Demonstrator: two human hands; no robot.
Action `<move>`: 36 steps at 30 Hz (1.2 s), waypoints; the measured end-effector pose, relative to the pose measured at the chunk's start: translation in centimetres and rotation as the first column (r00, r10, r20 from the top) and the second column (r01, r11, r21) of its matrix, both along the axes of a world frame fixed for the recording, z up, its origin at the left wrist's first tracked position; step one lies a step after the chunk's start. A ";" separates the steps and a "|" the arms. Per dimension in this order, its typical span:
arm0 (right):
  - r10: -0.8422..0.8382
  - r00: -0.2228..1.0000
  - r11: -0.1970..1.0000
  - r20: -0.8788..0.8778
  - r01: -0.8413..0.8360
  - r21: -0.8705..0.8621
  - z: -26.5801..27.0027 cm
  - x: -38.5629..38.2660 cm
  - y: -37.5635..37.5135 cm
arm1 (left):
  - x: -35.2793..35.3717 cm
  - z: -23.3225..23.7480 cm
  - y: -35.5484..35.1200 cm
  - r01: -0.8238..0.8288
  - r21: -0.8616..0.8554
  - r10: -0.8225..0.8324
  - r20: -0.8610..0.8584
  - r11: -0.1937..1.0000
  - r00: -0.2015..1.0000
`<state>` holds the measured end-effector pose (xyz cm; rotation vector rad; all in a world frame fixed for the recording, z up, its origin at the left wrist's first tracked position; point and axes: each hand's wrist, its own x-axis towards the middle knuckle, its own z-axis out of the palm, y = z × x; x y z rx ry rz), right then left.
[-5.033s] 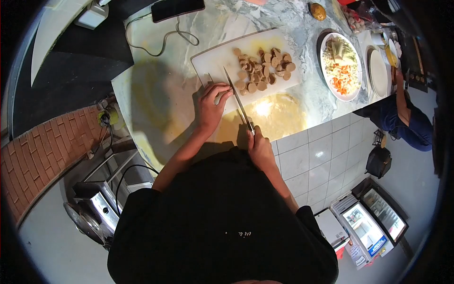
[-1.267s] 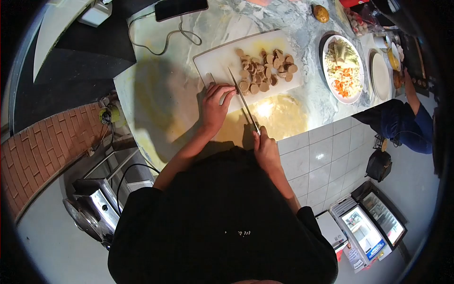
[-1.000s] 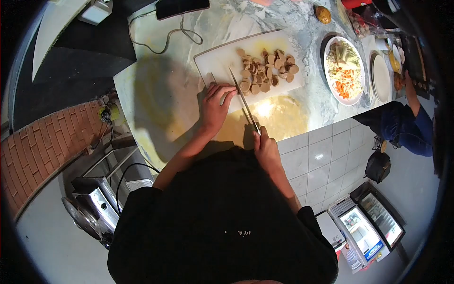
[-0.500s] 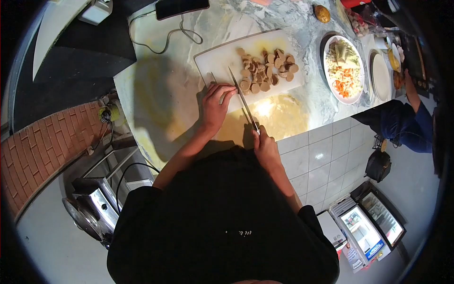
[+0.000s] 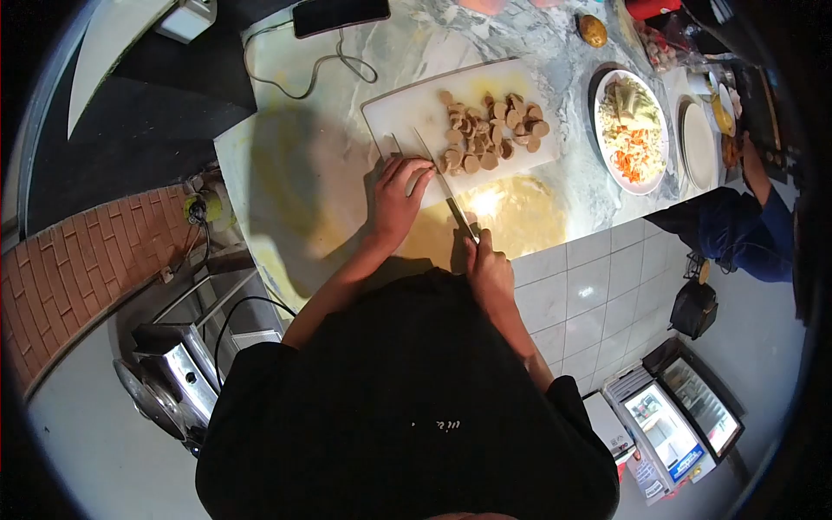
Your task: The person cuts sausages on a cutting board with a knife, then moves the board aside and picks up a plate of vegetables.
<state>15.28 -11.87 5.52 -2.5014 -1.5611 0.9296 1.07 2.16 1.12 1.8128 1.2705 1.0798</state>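
My right hand (image 5: pixel 490 270) is closed round the handle of a kitchen knife (image 5: pixel 451 198). Its long blade slants up across the front edge of a white cutting board (image 5: pixel 400 114). Just left of the blade, the fingers of my left hand (image 5: pixel 400 192) are pressed together, with a small brown piece of food (image 5: pixel 432 167) partly hidden at their tips. Many round brown slices (image 5: pixel 488 139), sausage or meatball by their look, lie in a loose heap on the board right of the blade.
A plate of chopped vegetables (image 5: pixel 630 139) stands to the right on the marble counter (image 5: pixel 568 52), near a potato (image 5: pixel 592 31) and a stack of plates (image 5: pixel 698 143). A phone (image 5: pixel 341 15) with a cable (image 5: pixel 305 87) lies at the back. Another person's arm (image 5: pixel 756 169) shows at far right.
The whole view has shifted slightly. The knife blade has tilted a little at my left fingertips. Both hands keep nearly the same place and grip.
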 end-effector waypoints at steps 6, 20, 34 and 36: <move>-0.001 0.994 0.997 -0.108 0.009 0.073 0.0 0.4 -0.6 | 0.2 0.1 -0.2 -0.011 0.008 0.011 -0.018 1.000 1.000; 0.000 0.992 0.990 -0.128 0.018 0.140 0.7 0.4 -1.0 | 0.1 -0.3 -0.2 -0.022 0.032 0.022 -0.001 0.999 1.000; 0.003 0.994 0.994 -0.109 0.009 0.112 0.6 0.3 -1.0 | 0.1 -0.3 -0.2 -0.010 0.045 0.012 -0.024 0.999 1.000; 0.005 0.993 0.993 -0.116 0.009 0.115 0.6 0.2 -0.9 | 0.0 -0.3 -0.2 -0.018 0.036 0.018 -0.019 0.999 1.000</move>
